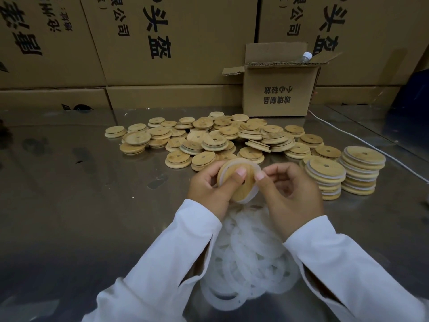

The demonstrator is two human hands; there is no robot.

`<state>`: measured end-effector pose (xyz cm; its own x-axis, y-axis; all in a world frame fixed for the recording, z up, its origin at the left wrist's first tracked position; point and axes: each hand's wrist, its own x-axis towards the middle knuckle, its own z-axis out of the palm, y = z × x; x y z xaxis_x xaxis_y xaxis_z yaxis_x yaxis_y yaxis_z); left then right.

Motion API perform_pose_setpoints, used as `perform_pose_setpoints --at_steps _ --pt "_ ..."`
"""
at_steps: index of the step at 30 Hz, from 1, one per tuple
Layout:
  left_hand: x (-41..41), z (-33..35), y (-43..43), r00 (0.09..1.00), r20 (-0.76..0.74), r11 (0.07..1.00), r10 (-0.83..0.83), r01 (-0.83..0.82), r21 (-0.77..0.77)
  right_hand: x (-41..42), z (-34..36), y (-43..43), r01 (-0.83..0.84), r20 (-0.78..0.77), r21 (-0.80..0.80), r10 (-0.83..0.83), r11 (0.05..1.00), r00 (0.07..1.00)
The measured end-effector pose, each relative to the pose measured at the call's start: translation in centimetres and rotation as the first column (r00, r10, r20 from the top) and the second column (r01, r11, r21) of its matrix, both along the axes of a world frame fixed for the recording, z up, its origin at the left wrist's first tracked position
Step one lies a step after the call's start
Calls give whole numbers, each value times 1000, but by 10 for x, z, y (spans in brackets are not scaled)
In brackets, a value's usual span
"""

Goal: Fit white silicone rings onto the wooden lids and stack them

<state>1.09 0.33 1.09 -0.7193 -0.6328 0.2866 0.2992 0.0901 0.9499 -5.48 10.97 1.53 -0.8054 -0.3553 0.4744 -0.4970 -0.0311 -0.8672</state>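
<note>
Both hands are closed on the same piece. The left hand [209,185] grips a wooden lid [240,185], thumb flat across its face and fingers curled behind its far edge, holding it tilted above the steel table [92,182]. The right hand [291,190] pinches the white silicone ring [255,191] at the lid's right rim, thumb tip pressed against it. The ring shows along the lid's top and right edge; whether it sits fully in place all round, I cannot tell.

Directly beneath the hands, between the two white sleeves [162,263], lies a loose heap of rings [250,259]. Just beyond the grip spreads a scatter of bare lids [209,138]. Just to the right of the right hand stand two stacks of ringed lids [325,177], touching side by side. Further off behind the scatter is an open cardboard box [278,94] with a capped bottle [306,56] poking out, and a white cable [348,135] runs past it.
</note>
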Motion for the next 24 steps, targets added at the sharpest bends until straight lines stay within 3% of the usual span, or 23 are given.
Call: perform_pose_setpoints --at_steps 4,10,17,24 --pt "-2 -1 1 1000 -18 997 7 -6 73 2 -1 0 32 -53 45 -29 998 998" --pt "3 1 -1 990 126 973 -59 85 -212 -7 3 6 66 -114 165 -48 984 992" --pt "5 5 -8 978 181 965 -103 143 -218 -14 6 8 -11 37 222 3 975 999" --pt "5 6 -12 964 109 967 -242 230 109 -15 11 7 -67 82 170 53 983 995"
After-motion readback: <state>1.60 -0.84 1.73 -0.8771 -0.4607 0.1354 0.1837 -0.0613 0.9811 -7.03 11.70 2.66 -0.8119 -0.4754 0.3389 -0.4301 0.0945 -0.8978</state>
